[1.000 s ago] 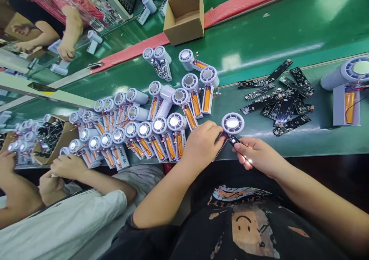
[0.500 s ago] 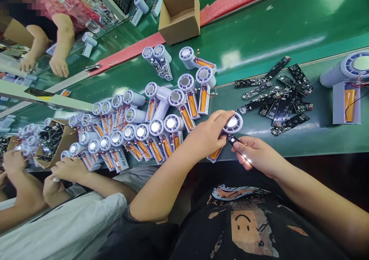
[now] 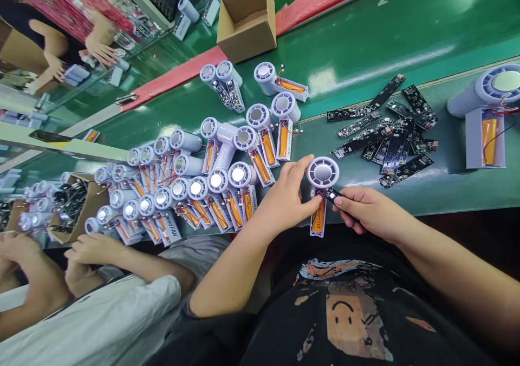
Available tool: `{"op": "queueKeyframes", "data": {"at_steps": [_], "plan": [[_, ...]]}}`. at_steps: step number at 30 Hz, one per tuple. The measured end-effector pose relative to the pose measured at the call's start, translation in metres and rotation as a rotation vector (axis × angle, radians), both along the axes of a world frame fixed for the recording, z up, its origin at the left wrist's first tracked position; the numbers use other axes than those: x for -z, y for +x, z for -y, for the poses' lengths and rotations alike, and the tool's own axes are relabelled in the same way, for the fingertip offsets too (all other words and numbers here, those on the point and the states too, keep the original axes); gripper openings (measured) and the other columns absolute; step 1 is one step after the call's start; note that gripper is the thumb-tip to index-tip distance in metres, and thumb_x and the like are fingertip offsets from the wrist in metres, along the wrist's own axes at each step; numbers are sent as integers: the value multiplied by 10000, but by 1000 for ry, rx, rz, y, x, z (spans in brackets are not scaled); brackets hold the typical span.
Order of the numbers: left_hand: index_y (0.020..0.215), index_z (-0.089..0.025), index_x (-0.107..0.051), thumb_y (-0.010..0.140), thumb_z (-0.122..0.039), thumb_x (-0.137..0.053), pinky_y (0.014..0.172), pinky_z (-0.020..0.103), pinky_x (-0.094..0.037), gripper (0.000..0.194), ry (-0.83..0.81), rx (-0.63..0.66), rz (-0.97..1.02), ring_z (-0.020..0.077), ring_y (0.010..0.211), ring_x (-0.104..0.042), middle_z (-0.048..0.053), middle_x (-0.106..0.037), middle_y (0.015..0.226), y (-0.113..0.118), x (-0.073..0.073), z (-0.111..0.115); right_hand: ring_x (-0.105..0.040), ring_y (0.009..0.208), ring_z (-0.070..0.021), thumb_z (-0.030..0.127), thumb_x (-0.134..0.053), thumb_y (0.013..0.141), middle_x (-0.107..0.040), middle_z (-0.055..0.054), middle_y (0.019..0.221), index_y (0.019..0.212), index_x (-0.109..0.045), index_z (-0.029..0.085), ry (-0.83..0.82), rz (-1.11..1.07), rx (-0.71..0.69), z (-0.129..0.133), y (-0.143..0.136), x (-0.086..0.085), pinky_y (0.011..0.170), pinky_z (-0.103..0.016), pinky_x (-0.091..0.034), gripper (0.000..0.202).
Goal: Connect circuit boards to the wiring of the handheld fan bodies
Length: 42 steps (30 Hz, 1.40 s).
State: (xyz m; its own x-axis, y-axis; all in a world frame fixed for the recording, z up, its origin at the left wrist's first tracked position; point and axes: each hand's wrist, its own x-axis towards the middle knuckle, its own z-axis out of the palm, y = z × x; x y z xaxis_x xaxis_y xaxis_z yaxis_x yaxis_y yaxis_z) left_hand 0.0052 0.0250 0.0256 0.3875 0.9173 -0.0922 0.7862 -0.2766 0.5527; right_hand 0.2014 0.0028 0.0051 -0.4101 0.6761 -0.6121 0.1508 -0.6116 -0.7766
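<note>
A lavender handheld fan [image 3: 323, 173] lies at the bench's near edge, its round grille facing up and its open handle showing an orange battery [image 3: 318, 220]. My left hand [image 3: 290, 193] is around its left side, index finger by the head and thumb at the top of the handle; its other fingers are hidden. Between thumb and fingers my right hand [image 3: 365, 209] pinches a narrow black circuit board [image 3: 333, 195]. The board's tip is close to the handle's top, by the red wires; whether it is joined to them I cannot tell.
Several loose circuit boards [image 3: 396, 144] are piled ahead on the right. A larger-looking open fan [image 3: 487, 117] stands at far right. Rows of fans [image 3: 219, 182] fill the left side. A cardboard box [image 3: 247, 25] sits further back. Co-workers' hands [image 3: 97, 249] are at left.
The fan's handle has swung to point straight toward me, and its battery shows more. My left hand has shifted left, its fingers spread wider. The board's bright light glare is gone.
</note>
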Motion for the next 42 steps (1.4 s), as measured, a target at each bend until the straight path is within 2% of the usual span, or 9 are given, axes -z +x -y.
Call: {"op": "queueKeyframes", "data": {"at_steps": [4,7,11,17,23,26,29,35,42], "plan": [[1470,-252,-322,762,-74,-575,1166,522,-310,773,268,335,-153,324,1446,-316,124,-301,1567,-5,-5,-4,-395,339,-48,372,-565,870,-508,65,466,707,-546,196,-28,75,-78,-7,7,-6,373,-190,-280,241],[1422,-285,-412,828,-52,-529,1159,495,-297,649,357,494,-303,285,1413,-364,74,-430,1512,-5,-9,-14,-406,341,-61,359,-552,883,-515,60,463,705,-557,206,-8,156,-169,-13,8,-11,372,-206,-282,235],[1284,-243,-565,856,-239,-630,930,424,-456,433,410,397,-370,278,1084,-566,103,-606,1199,-2,-11,-15,-449,379,-86,332,-536,888,-577,35,511,658,-544,220,128,334,-325,-17,11,-17,427,-244,-331,256],[1157,-210,-630,813,-331,-670,776,366,-455,367,317,156,-353,235,871,-518,75,-557,981,11,-8,15,-447,435,-123,329,-540,875,-565,-10,495,531,-500,223,408,580,-565,-22,13,-33,486,-292,-292,363],[1073,-211,-645,801,-356,-665,731,360,-430,309,335,8,-371,231,831,-479,71,-530,935,20,-2,36,-521,530,-173,321,-477,902,-632,-72,629,603,-559,213,555,790,-747,-17,6,-42,523,-314,-316,328],[1045,-203,-650,794,-417,-677,716,366,-425,331,354,-23,-353,238,823,-474,72,-527,911,20,1,38,-557,581,-189,280,-468,892,-649,-97,731,886,-627,174,743,954,-680,-5,3,-46,520,-308,-307,191],[1064,-206,-649,793,-423,-686,714,370,-421,350,344,-24,-337,241,821,-476,72,-526,908,19,3,38,-529,542,-143,238,-496,880,-638,-82,918,1130,-572,198,885,1005,-562,5,4,-48,484,-284,-266,264],[1045,-211,-648,796,-478,-681,717,368,-417,367,335,-35,-324,244,832,-483,68,-520,911,18,6,39,-579,655,-143,284,-487,948,-630,-49,957,945,-666,220,1025,937,-469,16,16,-35,529,-279,-347,190],[1039,-209,-645,793,-464,-683,741,364,-414,356,282,-58,-284,235,843,-480,61,-507,908,16,8,39,-606,815,-197,297,-479,972,-637,-119,1058,1176,-660,190,1385,897,-514,26,35,-24,697,-325,-479,294]]}}
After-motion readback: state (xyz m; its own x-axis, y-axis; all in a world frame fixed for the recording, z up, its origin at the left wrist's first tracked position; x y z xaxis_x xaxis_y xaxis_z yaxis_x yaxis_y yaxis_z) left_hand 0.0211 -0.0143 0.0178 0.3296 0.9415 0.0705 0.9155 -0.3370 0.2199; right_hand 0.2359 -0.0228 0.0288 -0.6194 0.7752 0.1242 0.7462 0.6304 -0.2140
